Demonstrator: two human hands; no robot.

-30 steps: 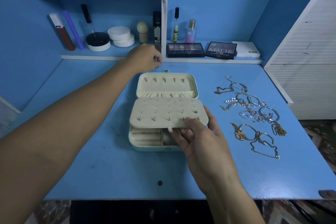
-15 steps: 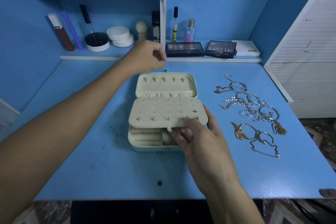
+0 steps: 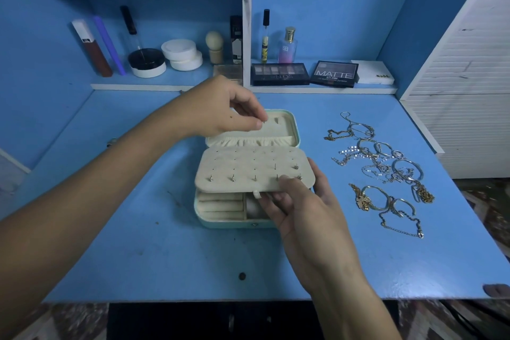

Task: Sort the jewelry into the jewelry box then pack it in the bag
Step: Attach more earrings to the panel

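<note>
Between the two hands sits the mint-green jewelry box [image 3: 220, 222], open on the blue table [image 3: 138, 251]. Right hand [image 3: 300, 207] grips its cream perforated earring panel [image 3: 248, 168], studs along the near row; left hand [image 3: 220, 107] pinches a small stud earring [image 3: 264, 122] above the lid. Beyond, palettes read "NUDES" [image 3: 280, 74] and "MATTE" [image 3: 334, 74].

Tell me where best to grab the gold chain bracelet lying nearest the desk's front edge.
Pinch the chain bracelet mid-length from above with two fingers. It lies flat and thin on the desk, its near side free, while its far end runs up against the other bracelets.
</note>
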